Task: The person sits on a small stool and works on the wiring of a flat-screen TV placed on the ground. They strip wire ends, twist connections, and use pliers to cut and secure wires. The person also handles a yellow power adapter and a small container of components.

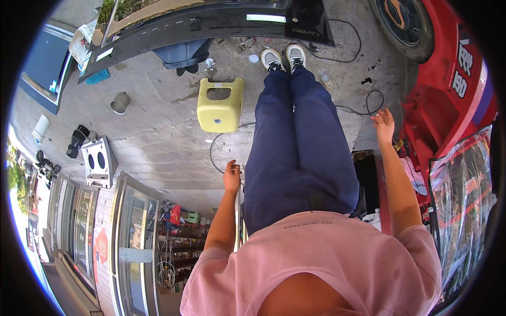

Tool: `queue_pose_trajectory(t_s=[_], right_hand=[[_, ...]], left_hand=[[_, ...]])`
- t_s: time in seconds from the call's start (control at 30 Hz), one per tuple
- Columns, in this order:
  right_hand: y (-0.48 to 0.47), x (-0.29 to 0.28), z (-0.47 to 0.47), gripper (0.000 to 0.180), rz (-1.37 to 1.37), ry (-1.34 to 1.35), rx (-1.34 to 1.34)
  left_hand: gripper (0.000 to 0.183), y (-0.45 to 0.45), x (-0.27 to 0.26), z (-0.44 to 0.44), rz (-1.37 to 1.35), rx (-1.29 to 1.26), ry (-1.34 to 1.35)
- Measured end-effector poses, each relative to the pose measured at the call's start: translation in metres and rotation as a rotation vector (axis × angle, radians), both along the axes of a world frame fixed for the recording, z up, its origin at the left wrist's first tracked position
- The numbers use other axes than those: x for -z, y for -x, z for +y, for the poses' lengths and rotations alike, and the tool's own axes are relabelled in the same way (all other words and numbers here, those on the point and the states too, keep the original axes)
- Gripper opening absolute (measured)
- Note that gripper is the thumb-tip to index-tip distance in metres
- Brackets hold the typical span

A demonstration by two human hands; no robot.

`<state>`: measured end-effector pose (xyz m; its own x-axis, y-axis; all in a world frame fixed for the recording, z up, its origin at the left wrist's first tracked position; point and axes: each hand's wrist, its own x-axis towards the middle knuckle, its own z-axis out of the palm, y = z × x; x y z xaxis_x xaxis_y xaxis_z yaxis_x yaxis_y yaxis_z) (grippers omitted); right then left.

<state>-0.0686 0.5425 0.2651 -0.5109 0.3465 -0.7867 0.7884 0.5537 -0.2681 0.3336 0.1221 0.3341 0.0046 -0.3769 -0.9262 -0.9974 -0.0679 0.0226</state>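
My left hand (pixel 232 177) hangs beside my left thigh, fingers loosely bent, holding nothing. My right hand (pixel 383 123) is held out from my right leg near a red vehicle (pixel 442 79), with its fingers apart and empty. On the concrete floor ahead and left of my legs stands a yellow plastic stool (pixel 219 116). Just past my shoes lies a long appliance panel with a dark glossy front (pixel 237 29). A dark plastic bin (pixel 182 55) is partly hidden beneath its edge. A thin black cable (pixel 360 43) loops over the floor on the right.
At left are a metal cylinder (pixel 120 103), black pipe fittings (pixel 77 141), a white housing with two oval openings (pixel 99 162) and a teal brush-like piece (pixel 97 77). Glass doors (pixel 136 237) and loaded shelves (pixel 185 249) are lower left. The vehicle's wheel (pixel 405 27) is upper right.
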Motion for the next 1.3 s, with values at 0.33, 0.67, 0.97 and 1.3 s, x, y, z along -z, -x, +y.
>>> queue_pose_trajectory(t_s=[0.33,0.67,0.97,1.3], right_hand=[[-0.052,0.029,0.061,0.057,-0.042,-0.069,0.128],[-0.150,0.012,-0.029,0.058,0.054,-0.076,0.390],[-0.203,0.032,-0.210,0.047,0.598,0.052,0.389],[-0.170,0.168,-0.272,0.048,0.858,0.369,0.320]], left_hand=[[0.028,0.159,-0.013,-0.102,0.539,-0.144,0.362],[0.027,0.225,0.029,-0.121,0.835,0.220,-0.024],[0.038,0.190,0.161,-0.181,0.539,0.812,-0.430],[0.062,0.047,0.368,-0.112,0.385,1.341,-0.173]])
